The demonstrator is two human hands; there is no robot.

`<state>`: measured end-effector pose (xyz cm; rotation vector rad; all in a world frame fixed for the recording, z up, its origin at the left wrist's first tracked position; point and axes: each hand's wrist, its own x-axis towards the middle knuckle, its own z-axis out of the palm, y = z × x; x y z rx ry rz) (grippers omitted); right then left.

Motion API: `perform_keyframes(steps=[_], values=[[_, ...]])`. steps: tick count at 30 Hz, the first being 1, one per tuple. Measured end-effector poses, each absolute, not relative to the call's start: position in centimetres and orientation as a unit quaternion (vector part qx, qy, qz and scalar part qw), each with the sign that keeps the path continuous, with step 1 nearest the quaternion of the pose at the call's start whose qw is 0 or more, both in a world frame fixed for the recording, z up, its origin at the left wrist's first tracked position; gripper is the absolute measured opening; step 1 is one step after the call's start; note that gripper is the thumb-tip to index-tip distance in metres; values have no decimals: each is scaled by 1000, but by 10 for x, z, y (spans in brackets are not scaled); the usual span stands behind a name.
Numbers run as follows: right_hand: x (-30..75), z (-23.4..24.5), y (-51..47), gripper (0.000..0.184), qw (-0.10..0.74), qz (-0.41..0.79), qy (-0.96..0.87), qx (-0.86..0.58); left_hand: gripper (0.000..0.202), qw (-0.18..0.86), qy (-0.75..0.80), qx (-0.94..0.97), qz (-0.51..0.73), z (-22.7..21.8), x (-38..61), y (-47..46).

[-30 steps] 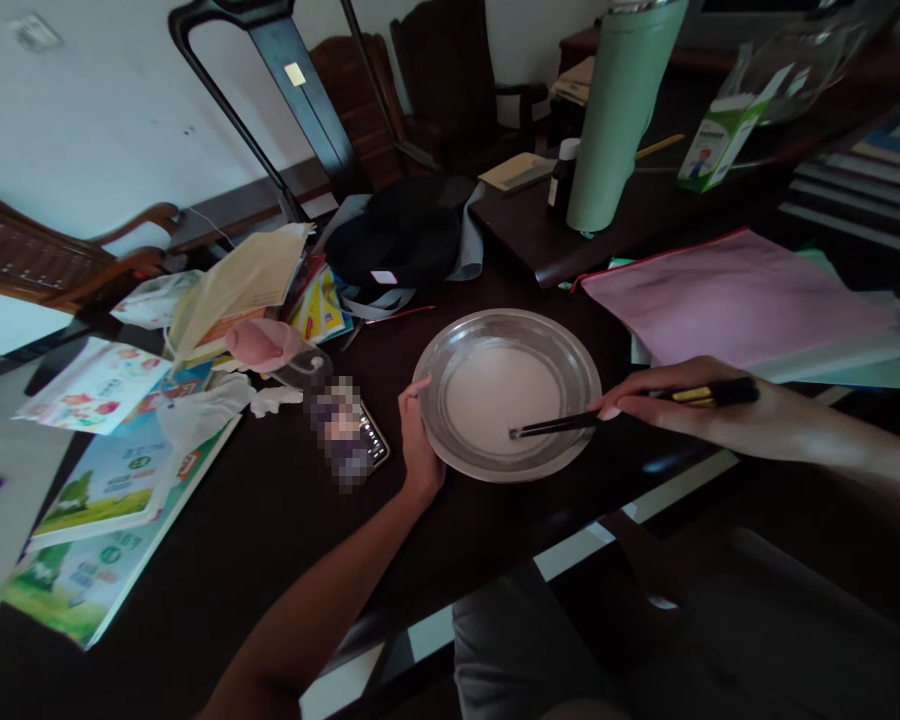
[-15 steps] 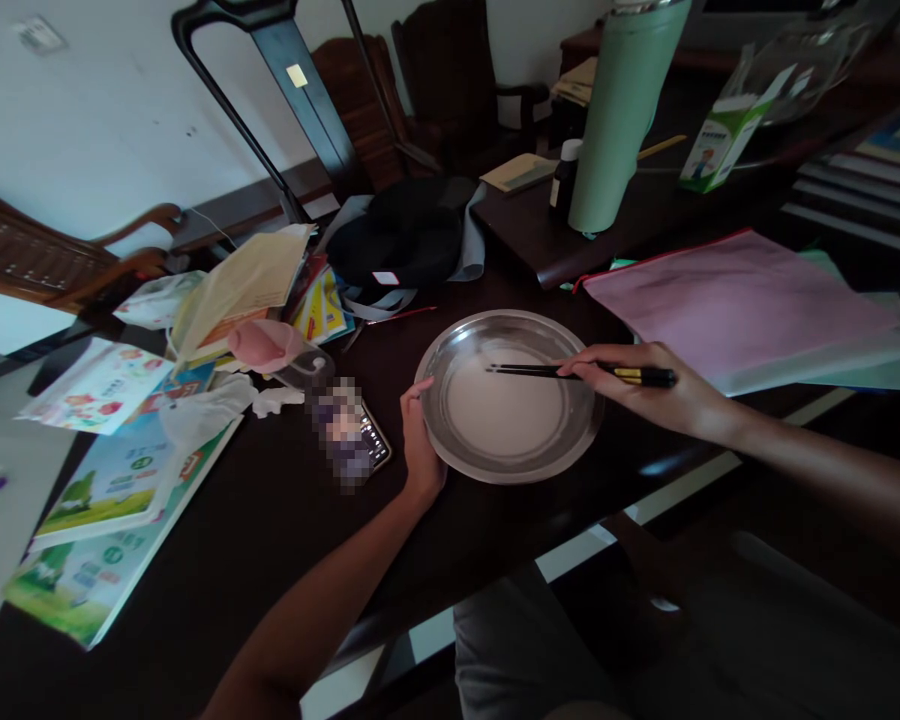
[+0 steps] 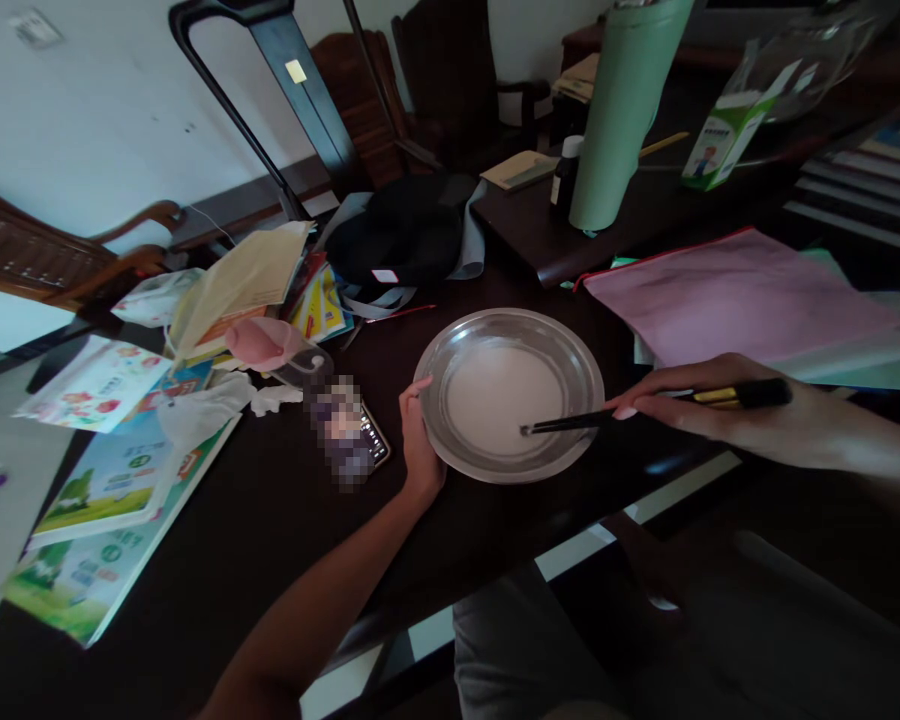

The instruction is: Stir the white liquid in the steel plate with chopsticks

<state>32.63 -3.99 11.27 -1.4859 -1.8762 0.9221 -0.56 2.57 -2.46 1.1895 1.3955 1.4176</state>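
A round metal plate (image 3: 450, 340) holding white liquid (image 3: 502, 395) sits on the dark table in front of me. My left hand (image 3: 418, 440) rests against the plate's left rim, fingers curled along its edge. My right hand (image 3: 712, 410) is closed on a pair of dark chopsticks (image 3: 585, 420) with yellow bands. Their tips dip into the liquid near the plate's front right.
A phone (image 3: 349, 435) lies left of the plate. Books (image 3: 112, 490), papers and a pink object (image 3: 259, 340) crowd the left. A pink folder (image 3: 727, 295), a green flask (image 3: 615, 110), a small bottle (image 3: 562, 175) and a black bag (image 3: 401, 230) lie behind.
The chopstick tips swept from the plate's front to its far side and back to the front right. My right hand moved in and out with them. The left hand stayed still.
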Motion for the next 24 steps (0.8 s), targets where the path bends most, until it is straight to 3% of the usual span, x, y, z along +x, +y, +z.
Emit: perform_keyframes(steps=[5, 11, 15, 24], values=[[295, 99, -25, 29, 293, 409, -693, -516, 53, 380, 536, 496, 568, -22, -5, 24], [282, 79, -1, 29, 336, 369, -705, -504, 59, 399, 532, 480, 572, -22, -4, 23], [294, 89, 0, 31, 350, 331, -701, -526, 58, 405, 535, 476, 569, -21, -4, 24], [339, 123, -31, 40, 288, 317, -677, -598, 46, 398, 558, 476, 551, -13, -4, 23]])
